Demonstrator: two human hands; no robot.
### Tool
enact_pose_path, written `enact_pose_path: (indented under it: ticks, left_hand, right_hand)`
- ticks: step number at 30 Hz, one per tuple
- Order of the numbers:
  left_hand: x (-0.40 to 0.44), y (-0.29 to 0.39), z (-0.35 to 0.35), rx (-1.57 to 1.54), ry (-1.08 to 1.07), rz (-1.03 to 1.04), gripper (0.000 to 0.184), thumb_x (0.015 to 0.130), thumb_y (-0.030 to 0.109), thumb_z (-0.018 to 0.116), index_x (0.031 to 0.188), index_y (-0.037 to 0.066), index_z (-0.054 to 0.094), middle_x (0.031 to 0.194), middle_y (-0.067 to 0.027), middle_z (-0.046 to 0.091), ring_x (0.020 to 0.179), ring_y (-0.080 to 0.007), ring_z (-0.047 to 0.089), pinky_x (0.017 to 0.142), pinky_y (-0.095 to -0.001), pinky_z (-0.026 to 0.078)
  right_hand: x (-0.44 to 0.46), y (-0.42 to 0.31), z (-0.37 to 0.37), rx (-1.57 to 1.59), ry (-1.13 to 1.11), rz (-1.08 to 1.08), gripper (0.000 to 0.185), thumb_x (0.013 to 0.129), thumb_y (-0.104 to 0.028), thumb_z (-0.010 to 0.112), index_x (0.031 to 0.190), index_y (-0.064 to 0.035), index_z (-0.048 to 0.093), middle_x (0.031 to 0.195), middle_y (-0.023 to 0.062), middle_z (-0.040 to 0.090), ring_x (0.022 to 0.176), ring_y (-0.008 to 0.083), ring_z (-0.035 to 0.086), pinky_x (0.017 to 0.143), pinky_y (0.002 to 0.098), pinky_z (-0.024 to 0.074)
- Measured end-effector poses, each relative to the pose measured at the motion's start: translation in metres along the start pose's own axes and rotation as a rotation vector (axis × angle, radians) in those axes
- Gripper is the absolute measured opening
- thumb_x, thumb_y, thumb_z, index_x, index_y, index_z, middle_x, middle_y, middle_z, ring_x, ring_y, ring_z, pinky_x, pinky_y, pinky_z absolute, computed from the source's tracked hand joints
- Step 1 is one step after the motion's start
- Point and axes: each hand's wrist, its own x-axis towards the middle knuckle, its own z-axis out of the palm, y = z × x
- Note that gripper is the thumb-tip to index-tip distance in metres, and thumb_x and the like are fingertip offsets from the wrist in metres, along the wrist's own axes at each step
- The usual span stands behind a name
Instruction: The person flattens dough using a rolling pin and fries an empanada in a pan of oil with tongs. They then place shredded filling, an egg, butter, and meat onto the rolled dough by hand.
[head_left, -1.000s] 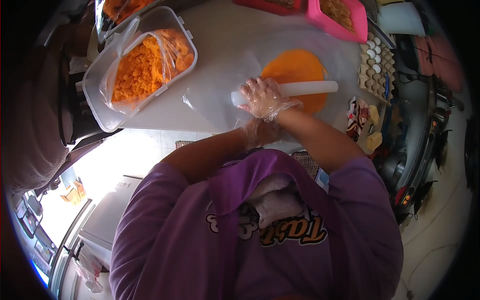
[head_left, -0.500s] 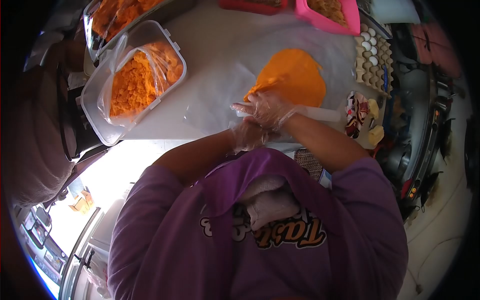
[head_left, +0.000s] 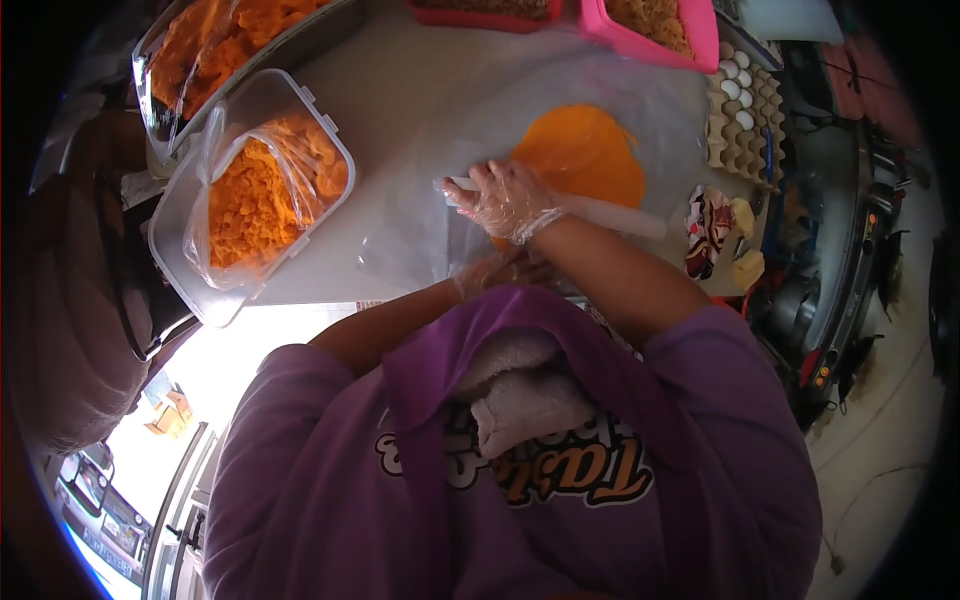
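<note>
Head view, right hand (head_left: 505, 203) on white rolling pin (head_left: 620, 216), fingers apart, orange sheet (head_left: 588, 155) beyond, left hand (head_left: 522, 268), fingers unclear

I note a purple shirt (head_left: 740, 480), orange dark-edged lettering (head_left: 628, 470), darker purple neckband (head_left: 520, 310), pale cloth (head_left: 530, 405) at the chest, and a clear, wrinkled plastic glove (head_left: 530, 222) on the right hand (head_left: 503, 200).
</note>
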Motion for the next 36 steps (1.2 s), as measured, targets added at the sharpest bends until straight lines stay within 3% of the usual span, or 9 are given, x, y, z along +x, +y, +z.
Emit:
enact_pose_path:
  ticks: [4, 8, 10, 11, 13, 20, 28, 31, 36]
  left_hand:
    - [-0.004, 0.001, 0.010, -1.959, 0.331, -0.259, 0.048, 0.096, 0.025, 0.034, 0.140, 0.010, 0.022, 0.140, -0.0171, 0.032, 0.130, -0.0315, 0.033, 0.109, -0.0456, 0.027]
    - [-0.006, -0.009, 0.010, -1.877, 0.242, -0.124, 0.048, 0.096, 0.023, 0.034, 0.140, 0.009, 0.021, 0.142, -0.0171, 0.030, 0.130, -0.0341, 0.033, 0.109, -0.0464, 0.027]
    - [-0.003, -0.005, 0.000, -0.318, 0.093, 0.103, 0.048, 0.096, 0.020, 0.035, 0.140, 0.009, 0.021, 0.143, -0.0172, 0.028, 0.129, -0.0358, 0.034, 0.108, -0.0469, 0.028]
    - [-0.004, 0.000, 0.002, -0.315, 0.097, 0.100, 0.048, 0.096, 0.020, 0.035, 0.140, 0.009, 0.021, 0.143, -0.0172, 0.028, 0.129, -0.0358, 0.034, 0.108, -0.0469, 0.028]
    - [-0.006, 0.003, 0.015, -1.686, 0.299, -0.030, 0.048, 0.096, 0.021, 0.037, 0.140, 0.009, 0.022, 0.144, -0.0177, 0.027, 0.130, -0.0358, 0.032, 0.109, -0.0466, 0.028]
    - [-0.005, -0.049, 0.034, -1.816, 0.202, -0.053, 0.049, 0.096, 0.024, 0.040, 0.140, 0.009, 0.024, 0.146, -0.0136, 0.027, 0.134, -0.0254, 0.029, 0.111, -0.0409, 0.025]
    - [0.007, 0.031, -0.024, -0.172, -0.221, -0.460, 0.038, 0.094, 0.014, 0.039, 0.131, 0.010, 0.045, 0.137, -0.0094, 0.043, 0.129, -0.0238, 0.038, 0.108, -0.0399, 0.029]
    - [0.012, 0.048, -0.039, 0.434, -0.352, -0.156, 0.038, 0.094, 0.013, 0.037, 0.131, 0.008, 0.045, 0.136, -0.0107, 0.044, 0.130, -0.0234, 0.036, 0.110, -0.0361, 0.027]
    - [-0.001, -0.005, -0.003, 0.490, -0.178, -0.066, 0.040, 0.094, 0.018, 0.040, 0.132, 0.007, 0.041, 0.137, -0.0117, 0.041, 0.130, -0.0248, 0.036, 0.110, -0.0370, 0.028]
  right_hand:
    - [0.015, 0.008, 0.003, -0.055, 0.011, 0.046, 0.052, 0.091, -0.044, 0.044, 0.140, -0.0285, 0.032, 0.105, 0.0082, 0.054, 0.092, 0.0236, 0.056, 0.075, 0.0364, 0.0466]
    - [0.033, 0.017, -0.002, 0.002, 0.002, 0.134, 0.051, 0.092, -0.045, 0.043, 0.138, -0.0260, 0.033, 0.106, 0.0101, 0.054, 0.094, 0.0263, 0.055, 0.078, 0.0389, 0.0470]
    - [0.037, 0.021, -0.011, 0.052, -0.004, 0.218, 0.048, 0.093, -0.044, 0.042, 0.136, -0.0241, 0.035, 0.108, 0.0124, 0.053, 0.098, 0.0290, 0.054, 0.082, 0.0418, 0.0465]
    - [0.039, 0.023, -0.016, 0.109, -0.026, 0.253, 0.047, 0.093, -0.042, 0.044, 0.135, -0.0233, 0.035, 0.109, 0.0143, 0.053, 0.101, 0.0311, 0.053, 0.084, 0.0426, 0.0460]
    - [0.045, 0.030, -0.012, 0.128, 0.027, 0.287, 0.045, 0.093, -0.041, 0.044, 0.133, -0.0219, 0.036, 0.109, 0.0143, 0.053, 0.101, 0.0308, 0.054, 0.083, 0.0420, 0.0468]
    - [0.040, 0.026, -0.015, 0.251, 0.135, 0.419, 0.048, 0.092, -0.041, 0.046, 0.130, -0.0143, 0.038, 0.108, 0.0197, 0.055, 0.101, 0.0356, 0.053, 0.088, 0.0439, 0.0441]
    - [-0.057, -0.006, -0.003, 0.300, -0.203, 0.079, 0.055, 0.087, -0.049, 0.049, 0.118, -0.0044, 0.049, 0.115, 0.0146, 0.054, 0.107, 0.0318, 0.053, 0.088, 0.0435, 0.0435]
    - [-0.054, -0.004, -0.008, 0.298, -0.243, 0.115, 0.052, 0.088, -0.050, 0.046, 0.114, -0.0045, 0.050, 0.113, 0.0140, 0.055, 0.106, 0.0311, 0.054, 0.087, 0.0440, 0.0445]
    - [-0.030, 0.004, -0.007, 0.293, -0.141, 0.145, 0.050, 0.087, -0.050, 0.049, 0.107, -0.0037, 0.053, 0.104, 0.0143, 0.058, 0.097, 0.0324, 0.057, 0.083, 0.0445, 0.0460]
